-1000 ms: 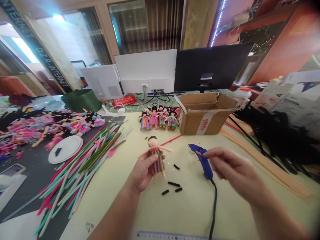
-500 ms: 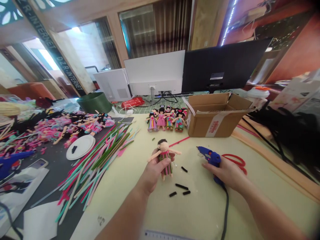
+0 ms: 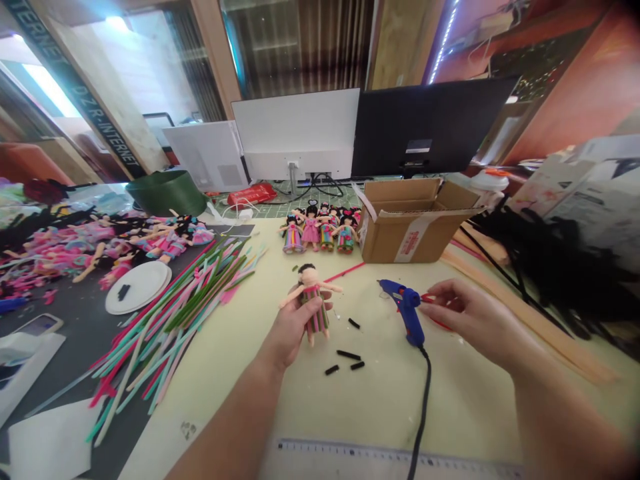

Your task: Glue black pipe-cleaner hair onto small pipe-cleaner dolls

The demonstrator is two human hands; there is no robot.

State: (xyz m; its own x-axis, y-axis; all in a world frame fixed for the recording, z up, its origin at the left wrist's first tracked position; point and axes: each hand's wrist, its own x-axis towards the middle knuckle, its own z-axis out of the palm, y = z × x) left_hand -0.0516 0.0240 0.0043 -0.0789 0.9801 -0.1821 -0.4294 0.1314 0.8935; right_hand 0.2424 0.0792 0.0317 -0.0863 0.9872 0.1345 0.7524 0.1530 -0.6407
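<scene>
My left hand [image 3: 293, 323] is closed around a small doll [image 3: 316, 313] made of fuzzy pipe cleaners, with a striped dress, outstretched arms and black hair at the top of its head. On the table to the right lies a blue glue gun [image 3: 407, 310], its nozzle pointing left and its cord running toward me. Just beyond its handle, my right hand [image 3: 463, 310] has its fingers closed on the red handles of scissors [image 3: 428, 299]; the blades are hidden. Several short black pipe-cleaner pieces [image 3: 349, 355] lie between the doll and the glue gun.
Finished dolls [image 3: 320, 230] stand beside an open cardboard box [image 3: 410, 233] at the back. Colored pipe cleaners [image 3: 175, 327], a white plate [image 3: 143, 293] and a doll heap [image 3: 75, 247] lie left. A ruler [image 3: 380, 457] lies in front; monitors [image 3: 300, 127] stand behind.
My right hand has let go of the glue gun, leaving it on the table, and moved right onto the red scissors handles. My left hand still holds the doll. The view has shifted slightly.
</scene>
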